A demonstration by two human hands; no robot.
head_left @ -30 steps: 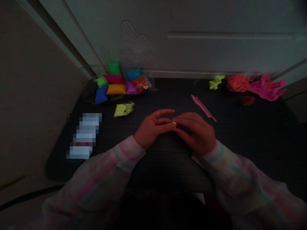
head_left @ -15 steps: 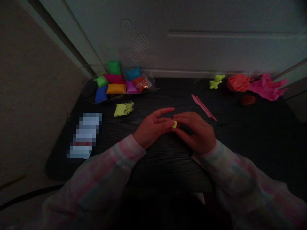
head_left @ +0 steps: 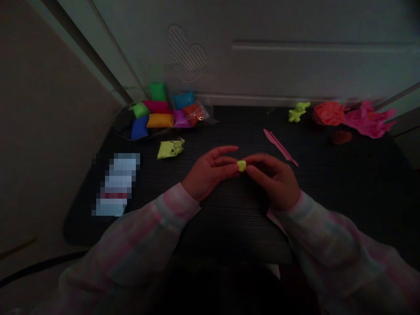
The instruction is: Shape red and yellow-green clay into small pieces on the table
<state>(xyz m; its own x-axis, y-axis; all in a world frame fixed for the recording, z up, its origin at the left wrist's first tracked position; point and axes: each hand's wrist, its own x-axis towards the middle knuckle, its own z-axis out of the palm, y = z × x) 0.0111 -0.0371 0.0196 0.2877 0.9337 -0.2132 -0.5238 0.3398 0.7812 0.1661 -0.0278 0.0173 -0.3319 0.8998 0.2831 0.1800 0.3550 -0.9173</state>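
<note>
Between my two hands, above the dark table (head_left: 229, 223), is a small piece of yellow modelling clay (head_left: 242, 166). My left hand (head_left: 210, 172) grips its left side with thumb and fingers, the index finger stretched out above. From the other side, the thumb and fingertips of my right hand (head_left: 278, 178) pinch the clay. A yellow clay figure (head_left: 298, 112) stands at the back right. Pink modelling tools (head_left: 278, 145) lie beyond my right hand. An opened yellow clay packet (head_left: 170, 149) rests beyond my left hand.
Several coloured clay packets (head_left: 160, 120) lie in clear plastic at the back left. A phone-like object with a blurred screen (head_left: 118, 183) is at the left. Crumpled orange (head_left: 329, 113) and pink material (head_left: 369, 120) sit back right, near a brownish-red lump (head_left: 342, 137).
My right hand has shifted slightly right and its fingers have drawn back from over the clay. More of the yellow piece now shows between both hands' fingertips. My left hand stays nearly still.
</note>
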